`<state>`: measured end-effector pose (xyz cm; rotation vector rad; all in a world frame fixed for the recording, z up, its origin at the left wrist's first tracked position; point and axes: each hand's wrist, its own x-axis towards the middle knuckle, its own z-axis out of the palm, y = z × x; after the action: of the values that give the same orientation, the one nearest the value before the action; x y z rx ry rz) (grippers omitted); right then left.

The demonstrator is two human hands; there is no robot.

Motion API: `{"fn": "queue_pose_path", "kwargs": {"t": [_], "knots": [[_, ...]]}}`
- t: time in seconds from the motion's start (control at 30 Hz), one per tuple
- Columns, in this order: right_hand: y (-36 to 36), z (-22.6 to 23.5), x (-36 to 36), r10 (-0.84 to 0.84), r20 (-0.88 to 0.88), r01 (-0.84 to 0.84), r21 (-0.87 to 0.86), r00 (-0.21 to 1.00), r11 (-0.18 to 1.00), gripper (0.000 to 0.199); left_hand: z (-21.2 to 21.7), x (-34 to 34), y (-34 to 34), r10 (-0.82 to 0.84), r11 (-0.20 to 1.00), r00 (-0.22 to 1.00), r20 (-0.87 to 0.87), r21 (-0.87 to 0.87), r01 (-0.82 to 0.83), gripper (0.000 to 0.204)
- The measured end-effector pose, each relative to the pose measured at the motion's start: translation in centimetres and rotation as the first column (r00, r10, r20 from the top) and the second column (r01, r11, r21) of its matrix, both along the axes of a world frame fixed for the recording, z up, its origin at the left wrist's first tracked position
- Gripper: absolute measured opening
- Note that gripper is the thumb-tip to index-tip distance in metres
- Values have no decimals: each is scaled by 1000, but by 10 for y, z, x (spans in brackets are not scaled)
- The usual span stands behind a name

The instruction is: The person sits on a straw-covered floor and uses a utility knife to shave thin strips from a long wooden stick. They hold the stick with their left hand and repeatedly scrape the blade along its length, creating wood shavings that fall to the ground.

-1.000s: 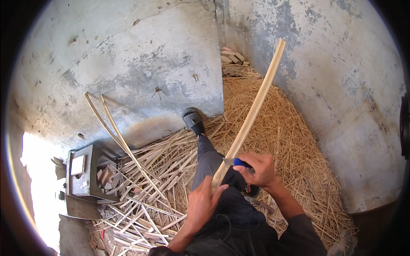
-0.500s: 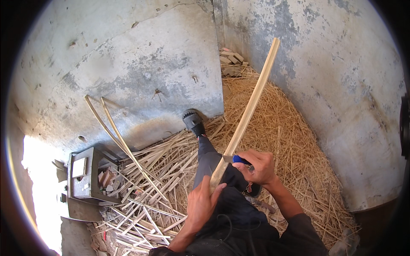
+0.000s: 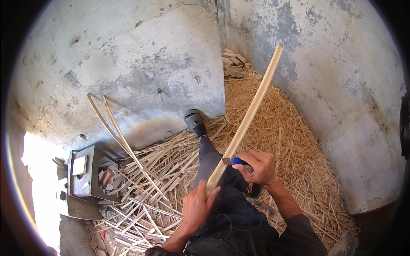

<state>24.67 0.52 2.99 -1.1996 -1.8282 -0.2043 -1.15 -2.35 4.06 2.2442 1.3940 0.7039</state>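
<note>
The near end of the pale wooden strip point(image 3: 248, 123) is hidden inside the left hand point(image 3: 196, 208), and the right hand point(image 3: 258, 167) covers much of the knife's blue handle point(image 3: 240, 161). The other foot, behind the right hand and nearer the body than the black shoe point(image 3: 194, 121), is mostly out of sight. A pale object point(image 3: 344, 243), far to the right of the shoe and nearer the body, is hard to make out; the bright opening point(image 3: 40, 187), well to its left, is washed out.

The left wall point(image 3: 141, 59) rises just beyond the shoe, and its edge ends to the shoe's right. Open room lies over the straw point(image 3: 294, 141), right of the shoe, up to the right wall point(image 3: 346, 128). Loose strips point(image 3: 168, 160) crowd the floor to the shoe's left, reaching a grey box point(image 3: 81, 170) with broken pieces in it.

The wooden strip passes to the right of the shoe, its long axis slanting from the left hand up and rightward, far end toward the right wall; whether it touches cannot be told. The left fingers are wrapped around its near end; the right fingers clasp the handle, with the blade point(image 3: 226, 161) across the strip
</note>
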Motion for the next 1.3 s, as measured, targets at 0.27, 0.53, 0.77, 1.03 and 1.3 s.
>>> {"fn": "queue_pose_path", "kwargs": {"t": [0.27,0.53,0.77,1.03,1.3], "knots": [[1,-1,-1,9,12,-9,1,1000,1000,32,-3,-8,-2,1,1000,1000,2,-25,-1,42],[4,-3,-2,7,-42,-5,29,999,1000,31,-7,-19,-6,-2,1000,1000,-9,-5,2,42],[40,-11,120,-372,-327,348,-132,869,928,43,-21,-46,-50,-140,964,990,-34,-233,128,43],[7,-22,49,-112,-388,80,-99,915,992,44,-5,-29,-21,-27,971,979,203,-229,75,34],[-22,-10,-12,85,-209,-103,-79,974,991,33,14,-4,-5,15,968,963,270,-244,53,28]]}}
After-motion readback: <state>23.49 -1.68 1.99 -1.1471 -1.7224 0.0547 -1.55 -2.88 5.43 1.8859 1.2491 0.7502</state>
